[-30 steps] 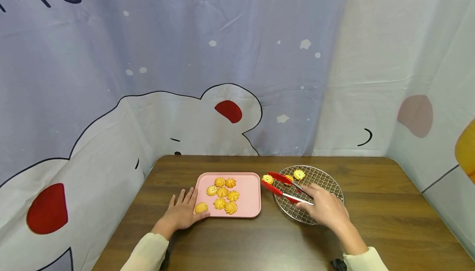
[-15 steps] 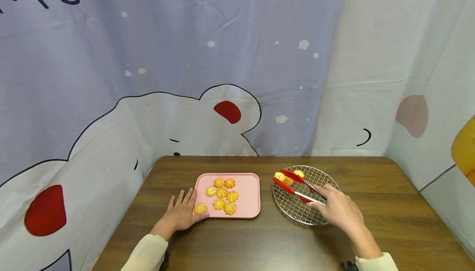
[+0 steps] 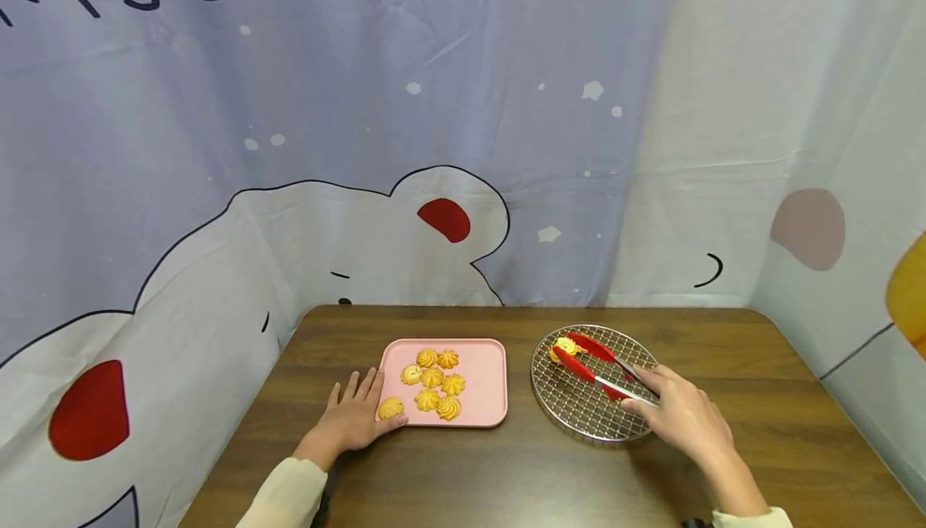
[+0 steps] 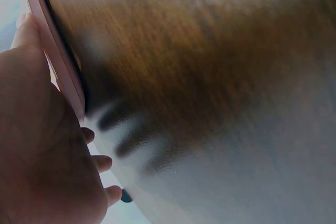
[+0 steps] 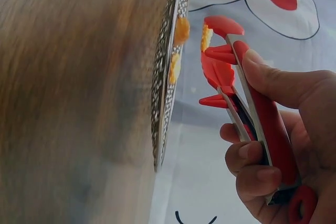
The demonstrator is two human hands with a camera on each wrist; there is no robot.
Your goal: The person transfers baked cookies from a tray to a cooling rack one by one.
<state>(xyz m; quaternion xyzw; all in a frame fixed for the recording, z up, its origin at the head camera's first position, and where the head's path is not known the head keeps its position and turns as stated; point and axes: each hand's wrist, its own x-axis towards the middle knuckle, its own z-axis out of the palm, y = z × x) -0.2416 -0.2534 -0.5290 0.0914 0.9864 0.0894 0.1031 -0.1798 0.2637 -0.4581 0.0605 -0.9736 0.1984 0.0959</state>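
My right hand grips red-tipped metal tongs, thumb on one arm and fingers curled round the other. Between the tong tips is a yellow piped cookie, held over the round wire rack. Two more cookies, one of them orange-brown, sit on that rack in the right wrist view; in the head view the tongs and held cookie overlap them. My left hand lies at the left edge of a pink tray, fingers extended. Its thumb touches the tray's rim in the left wrist view.
Several cookies lie on the tray, mostly in its left and middle part; one plain round cookie is by my left thumb. Tray and rack stand apart on a brown wooden table. A printed cloth hangs behind the table.
My right hand has moved the tongs and cookie rightward, from the rack's left edge to over its upper left part. The left hand and tray have stayed put.
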